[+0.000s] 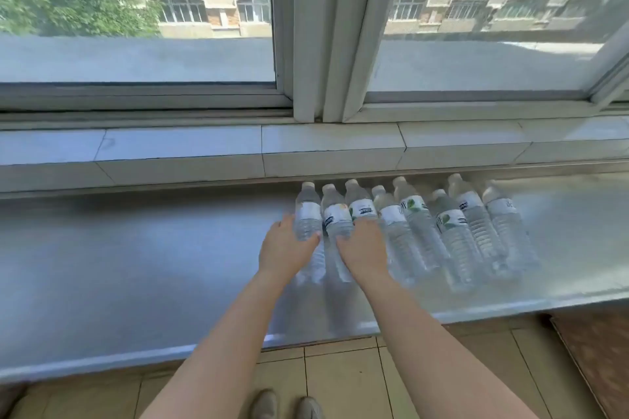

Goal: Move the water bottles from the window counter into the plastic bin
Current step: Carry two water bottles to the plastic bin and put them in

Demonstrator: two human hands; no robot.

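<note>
Several clear water bottles with white caps and labels lie side by side on the metal window counter (136, 265), caps toward the window. My left hand (284, 248) wraps around the leftmost bottle (308, 211). My right hand (364, 248) rests over the second bottle (337, 214) and third bottle (361, 204), fingers curled on them. The other bottles (456, 231) lie untouched to the right. The plastic bin is not in view.
A tiled ledge (238, 150) and a window frame (326, 44) rise behind the counter. The tiled floor (343, 374) and my shoes (286, 405) show below the counter's front edge. A brown patterned surface (599, 350) sits at the lower right.
</note>
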